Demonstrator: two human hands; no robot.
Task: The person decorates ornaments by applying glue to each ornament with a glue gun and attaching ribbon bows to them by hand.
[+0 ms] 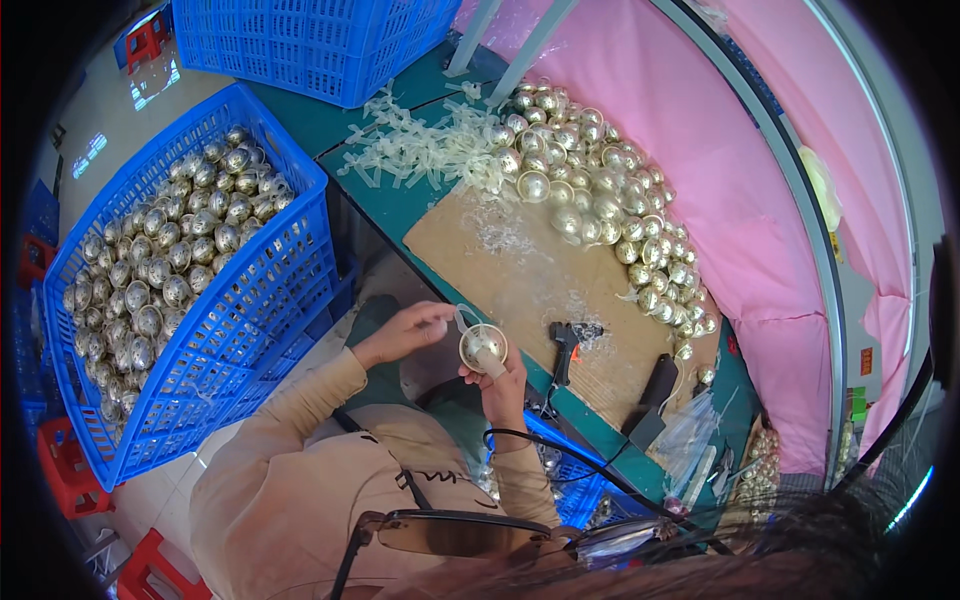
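Observation:
My right hand (pixel 503 388) is closed around a round silvery ball (pixel 478 338) with a pale rim, held just off the near edge of the table. Its rimmed side faces up, and a whitish translucent piece lies over its lower part by my fingers. To the left, my left hand (pixel 405 332) has its fingers drawn together at the ball's upper left. A thin clear plastic strip (pixel 463 314) curves from these fingertips to the ball, and they appear to pinch it. Beyond the ball, a black glue gun (pixel 564 352) with an orange part rests on a cardboard sheet (pixel 490 265).
Many silvery balls (pixel 640 225) are heaped at the far right, beside a pile of clear plastic pieces (pixel 430 145). A blue crate (pixel 235 330) full of balls stands left, another crate (pixel 320 40) behind. A black tool (pixel 650 400) and cable lie right. Pink cloth (pixel 780 350) borders the green table (pixel 365 190).

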